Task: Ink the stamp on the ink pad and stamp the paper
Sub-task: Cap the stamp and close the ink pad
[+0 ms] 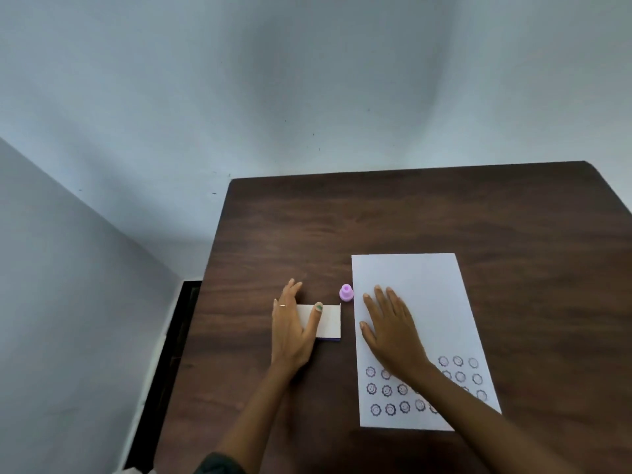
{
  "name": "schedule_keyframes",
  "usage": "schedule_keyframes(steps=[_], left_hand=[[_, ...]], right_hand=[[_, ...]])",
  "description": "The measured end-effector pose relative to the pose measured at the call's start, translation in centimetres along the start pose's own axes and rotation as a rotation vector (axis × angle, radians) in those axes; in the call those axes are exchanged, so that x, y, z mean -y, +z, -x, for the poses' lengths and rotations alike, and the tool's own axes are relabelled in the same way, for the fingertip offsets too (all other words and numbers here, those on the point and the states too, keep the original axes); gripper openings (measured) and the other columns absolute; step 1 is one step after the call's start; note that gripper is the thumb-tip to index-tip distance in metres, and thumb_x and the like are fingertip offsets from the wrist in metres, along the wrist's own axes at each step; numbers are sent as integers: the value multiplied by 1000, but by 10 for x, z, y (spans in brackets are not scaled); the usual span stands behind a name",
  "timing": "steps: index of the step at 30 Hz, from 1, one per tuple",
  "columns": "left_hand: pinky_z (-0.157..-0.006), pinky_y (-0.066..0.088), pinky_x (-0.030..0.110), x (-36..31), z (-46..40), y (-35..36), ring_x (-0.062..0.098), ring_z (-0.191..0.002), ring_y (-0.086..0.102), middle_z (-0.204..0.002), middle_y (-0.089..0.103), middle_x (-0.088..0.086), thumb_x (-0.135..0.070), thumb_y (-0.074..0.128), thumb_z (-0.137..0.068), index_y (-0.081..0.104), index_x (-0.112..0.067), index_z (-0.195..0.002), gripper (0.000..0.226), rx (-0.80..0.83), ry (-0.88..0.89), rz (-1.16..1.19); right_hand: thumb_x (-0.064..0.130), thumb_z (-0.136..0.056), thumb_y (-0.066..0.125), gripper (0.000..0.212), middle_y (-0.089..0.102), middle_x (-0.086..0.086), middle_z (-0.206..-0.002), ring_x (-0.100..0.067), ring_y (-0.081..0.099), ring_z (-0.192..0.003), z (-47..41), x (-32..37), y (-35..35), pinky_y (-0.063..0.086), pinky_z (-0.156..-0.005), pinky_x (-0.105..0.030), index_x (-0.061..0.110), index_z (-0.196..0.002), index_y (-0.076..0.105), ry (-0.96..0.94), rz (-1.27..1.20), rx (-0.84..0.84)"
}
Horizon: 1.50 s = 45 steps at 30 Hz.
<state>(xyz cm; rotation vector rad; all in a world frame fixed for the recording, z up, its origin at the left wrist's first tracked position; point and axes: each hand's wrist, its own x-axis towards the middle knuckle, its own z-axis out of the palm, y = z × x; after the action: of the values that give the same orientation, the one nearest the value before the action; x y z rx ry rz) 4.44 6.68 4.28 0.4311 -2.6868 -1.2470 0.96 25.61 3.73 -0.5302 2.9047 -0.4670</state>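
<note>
rows of round stamp marks are seen at the near end of the paper point(420, 285), some hidden under the right forearm. the right hand point(390, 328) is laid flat on the sheet, grip open. the left hand point(290, 328) is spread open over the closed ink pad point(330, 319) on the counter point(410, 213). the lilac stamp point(345, 293) is stood upright just beyond, unheld.

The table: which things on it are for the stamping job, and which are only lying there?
For the job: pink stamp, white ink pad box under the left hand, paper under the right hand.

Lying about: nothing else on the table.
</note>
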Motion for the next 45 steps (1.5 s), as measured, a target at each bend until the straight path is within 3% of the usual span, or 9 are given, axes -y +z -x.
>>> schedule_keyframes(steps=[6, 12, 16, 27, 32, 37, 41, 45], left_hand=[[-117, 18, 48, -3, 8, -7, 17, -144, 12, -158, 9, 2, -48, 50, -90, 17, -23, -147, 71, 67, -79, -50], [-116, -6, 42, 16, 23, -6, 15, -144, -15, -156, -11, -10, -62, 37, -86, 0, -33, -148, 78, 187, 90, -408], [-118, -6, 40, 17, 25, 3, 16, -145, -11, -156, -8, -9, -61, 27, -88, -6, -33, -146, 72, 224, 104, -501], [-118, -1, 40, 9, 20, 8, 14, -145, -5, -156, -4, -10, -57, 34, -88, 4, -31, -149, 72, 213, 59, -427], [-117, -5, 43, 8, 18, 6, 15, -145, -6, -156, -2, -12, -61, 35, -85, 6, -31, -149, 76, 220, 71, -480], [-117, -8, 38, 6, 9, -1, 13, -146, -1, -154, 1, -14, -64, 31, -87, 11, -28, -149, 75, 273, 138, -563], [-116, -3, 31, 6, -2, -6, 13, -146, 7, -156, 14, -13, -62, 33, -89, 16, -27, -148, 71, 294, 153, -563], [-117, 4, 33, 7, -21, -8, 14, -146, 3, -157, 15, -10, -58, 38, -90, 13, -29, -149, 70, 321, 133, -543]], right_hand=[[51, -89, 39, 68, 0, -9, -158, -29, 0, -144, -2, -6, -15, 3, -117, -42, 23, -145, 10, 78, 16, 125], [67, -80, 43, 90, -19, -6, -156, -32, -15, -142, -2, -12, -20, -2, -113, -56, 32, -143, -11, 131, 87, 297], [70, -75, 45, 96, -22, -4, -155, -31, -19, -141, -6, -25, -23, -4, -111, -59, 34, -142, -14, 132, 78, 336], [75, -72, 44, 98, -18, -2, -156, -29, -14, -143, 3, -55, -27, -1, -111, -61, 36, -142, -12, 186, 101, 320], [66, -75, 51, 85, 7, -3, -157, -29, 5, -143, -14, -41, -36, 9, -113, -54, 31, -142, 13, 134, 31, 212], [31, -79, 63, 64, 35, -6, -148, -26, 34, -133, -58, -2, -50, 32, -106, -42, 23, -136, 36, -134, -247, 143], [10, -81, 56, 33, 54, -8, -126, -26, 47, -114, -85, 20, -46, 43, -88, -36, 13, -114, 58, -310, -166, 259], [11, -89, 44, 22, 61, -10, -111, -26, 51, -103, -94, 12, -40, 43, -77, -33, 8, -100, 62, -264, -136, 220]])
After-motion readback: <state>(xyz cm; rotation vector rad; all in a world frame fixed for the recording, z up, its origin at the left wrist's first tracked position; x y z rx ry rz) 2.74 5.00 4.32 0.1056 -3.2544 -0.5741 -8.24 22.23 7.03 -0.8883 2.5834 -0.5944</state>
